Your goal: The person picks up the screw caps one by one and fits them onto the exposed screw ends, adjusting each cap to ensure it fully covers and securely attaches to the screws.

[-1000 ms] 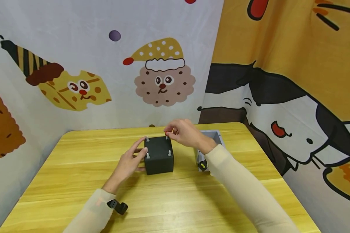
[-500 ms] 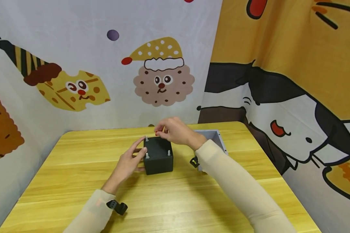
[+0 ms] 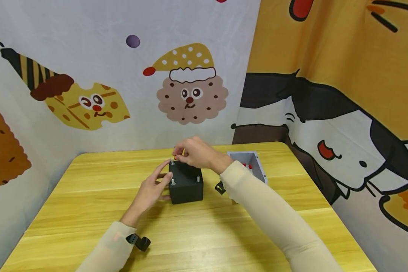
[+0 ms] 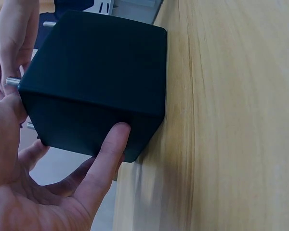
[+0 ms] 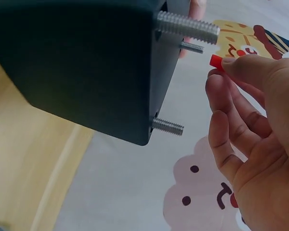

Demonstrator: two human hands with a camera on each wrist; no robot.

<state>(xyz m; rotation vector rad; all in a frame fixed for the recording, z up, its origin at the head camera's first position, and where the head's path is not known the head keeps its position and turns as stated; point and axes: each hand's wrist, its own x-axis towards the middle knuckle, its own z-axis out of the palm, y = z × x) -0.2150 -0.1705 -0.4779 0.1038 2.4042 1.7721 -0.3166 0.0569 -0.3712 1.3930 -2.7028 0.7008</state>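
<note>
A black box point(image 3: 186, 190) stands on the table with threaded metal studs point(image 5: 188, 26) sticking out of its top face. My left hand point(image 3: 152, 189) rests against its left side, fingers spread and fairly straight, thumb at the top edge; one fingertip point(image 4: 119, 129) presses the side face in the left wrist view. Between thumb and forefinger my right hand point(image 3: 198, 152) pinches a small red cap point(image 5: 216, 62), held just off the end of the far-left stud point(image 3: 172, 162). Another stud at the far right is hidden by my right hand in the head view.
Right of the box stands a grey bin point(image 3: 259, 165), partly hidden by my right forearm. Several small red pieces point(image 3: 247, 166) lie inside it. A printed cloth point(image 3: 139, 136) hangs right behind the far edge of the wooden table point(image 3: 88, 211).
My right hand has moved left with the red cap, from the far-right stud to the far-left one. More of the grey bin's inside shows. The left hand and box have stayed put.
</note>
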